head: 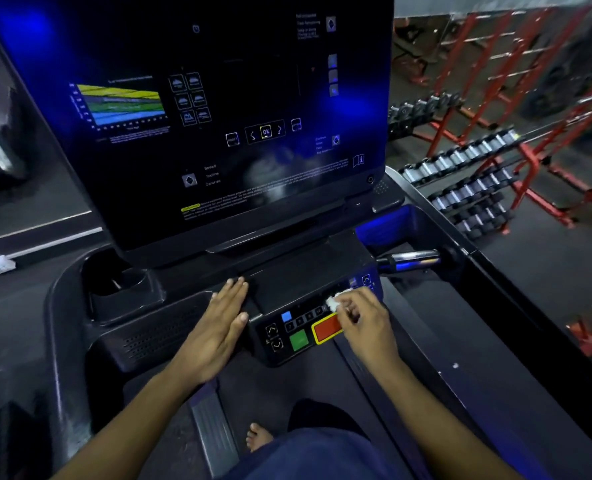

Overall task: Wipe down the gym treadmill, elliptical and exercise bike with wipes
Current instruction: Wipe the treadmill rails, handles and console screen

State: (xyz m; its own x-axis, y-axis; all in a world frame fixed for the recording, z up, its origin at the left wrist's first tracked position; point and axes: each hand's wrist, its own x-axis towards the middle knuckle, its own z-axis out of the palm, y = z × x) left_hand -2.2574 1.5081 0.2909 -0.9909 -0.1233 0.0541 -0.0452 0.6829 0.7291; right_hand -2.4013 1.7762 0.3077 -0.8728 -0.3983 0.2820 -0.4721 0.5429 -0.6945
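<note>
Wipe meets treadmill keypad, lower centre of frame.

The right hand pinches a small white wipe against the control panel, just above the red button; light strokes should avoid pressing keys. The left hand lies flat on the treadmill console, fingers straight.

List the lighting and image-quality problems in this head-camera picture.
Head view: dim room; blue glare on the console screen, plus a hazy smear near its lower centre; wide-angle bending at the dumbbell racks; the right hand and wipe slightly motion-blurred; the left hand sharper.
</note>
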